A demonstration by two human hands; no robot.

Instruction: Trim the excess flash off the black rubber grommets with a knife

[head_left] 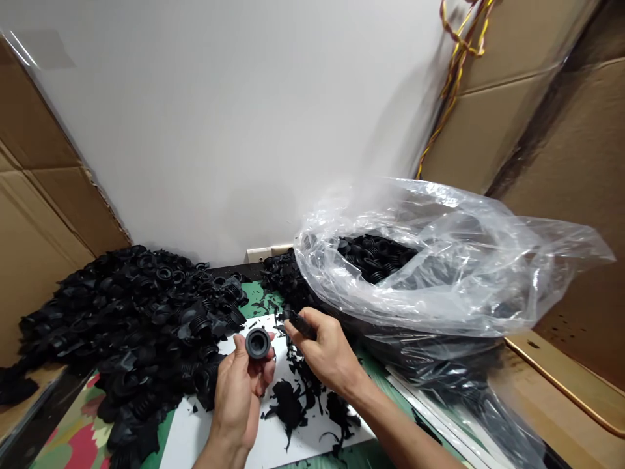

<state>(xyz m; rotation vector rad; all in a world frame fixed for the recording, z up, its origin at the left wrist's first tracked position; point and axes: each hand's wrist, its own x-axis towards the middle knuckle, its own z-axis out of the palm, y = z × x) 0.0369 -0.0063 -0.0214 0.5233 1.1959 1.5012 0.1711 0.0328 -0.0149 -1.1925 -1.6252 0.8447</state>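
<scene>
Two big lots of black ribbed rubber boots: a clear poly bag well filled w/ them, plus a loose heap on the left. Black rubber scraps lie on a white sheet. Our L hand grips one round black boot, fingers curled; our R hand pinches a short black handle, tip hidden.

We record bright, even, diffuse light on the white wall, with only faint, soft shadows. Glare streaks the clear plastic bag. Wide-angle distortion bows the cardboard panels at the frame edges. The black rubber bellows read dark, their folds partly merging, with little fine detail.
</scene>
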